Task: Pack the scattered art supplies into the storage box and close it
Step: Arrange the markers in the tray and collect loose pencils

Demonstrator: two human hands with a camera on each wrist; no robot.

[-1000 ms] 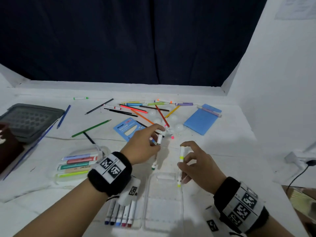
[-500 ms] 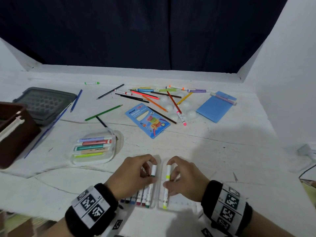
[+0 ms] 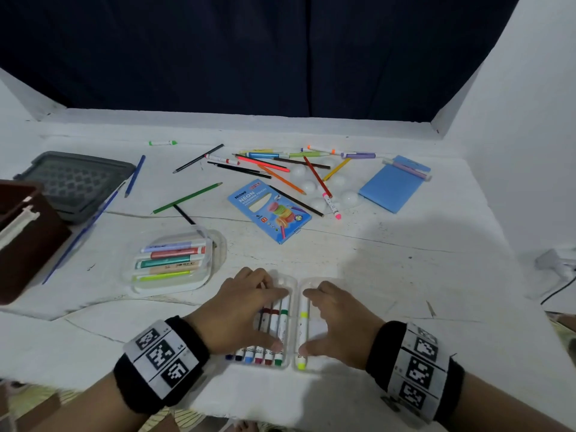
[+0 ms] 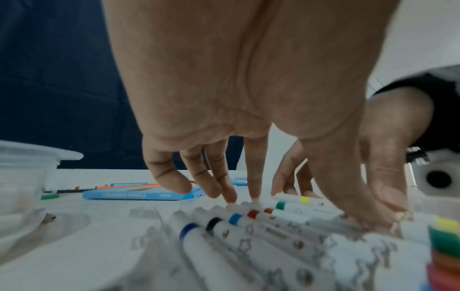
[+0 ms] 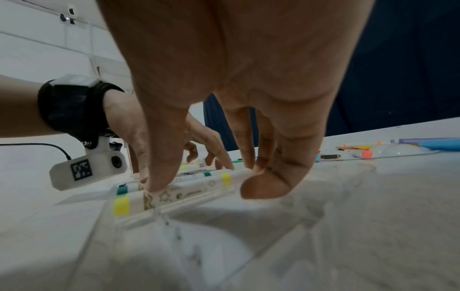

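An open clear marker case [image 3: 294, 283] lies at the table's near edge. Its left half holds several white markers [image 3: 274, 358] with coloured bands, also seen close up [image 4: 248, 220]. My left hand [image 3: 274, 319] spans them, index tip at the far ends and thumb at the near ends, fingers straight [image 4: 321, 207]. A yellow marker [image 3: 303, 316] lies alone in the right half. My right hand [image 3: 311, 321] presses it with thumb and straight index finger [image 5: 202, 177]. The brown storage box [image 3: 28, 244] stands open at the far left.
A grey lid [image 3: 78, 179] lies behind the box. A second clear case of highlighters [image 3: 171, 263] sits left of my hands. Further back lie a blue pencil box [image 3: 268, 210], scattered pencils [image 3: 265, 166], white balls [image 3: 308, 185] and a blue notepad [image 3: 392, 188].
Both hands came back from the middle of the table with a marker each and laid them in the case. The pinches have given way to straight fingers pressing down.
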